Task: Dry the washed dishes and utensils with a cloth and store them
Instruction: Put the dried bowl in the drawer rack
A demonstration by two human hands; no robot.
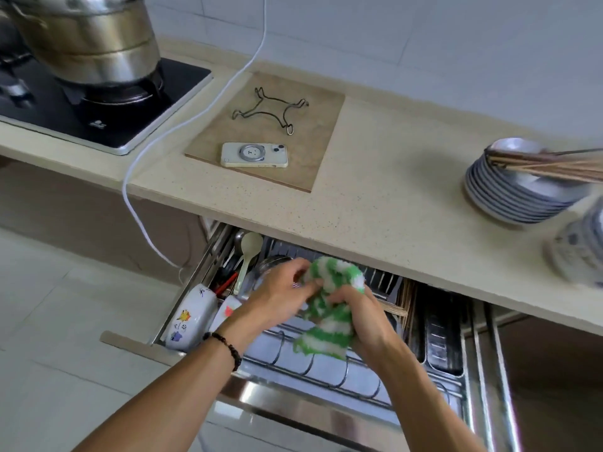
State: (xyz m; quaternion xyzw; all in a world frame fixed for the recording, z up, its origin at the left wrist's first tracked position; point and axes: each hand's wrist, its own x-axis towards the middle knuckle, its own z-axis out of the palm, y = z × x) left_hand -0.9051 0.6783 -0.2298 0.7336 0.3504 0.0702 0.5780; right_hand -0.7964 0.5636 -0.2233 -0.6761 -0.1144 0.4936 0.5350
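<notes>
The right hand [357, 316] and left hand [280, 293] both clutch the fluffy green-and-white striped cloth [329, 308] above the open steel-racked drawer [326, 370], so whatever small item is wrapped inside, hidden from view, could slip into the rack.

No text, brand or number could be read. The hob [107, 106] at the surface's left end carried a small pale logo on its front edge, too blurred to make out. The white container [191, 318] in the drawer's left corner bore coloured cartoon stickers with tiny illegible marks.
</notes>
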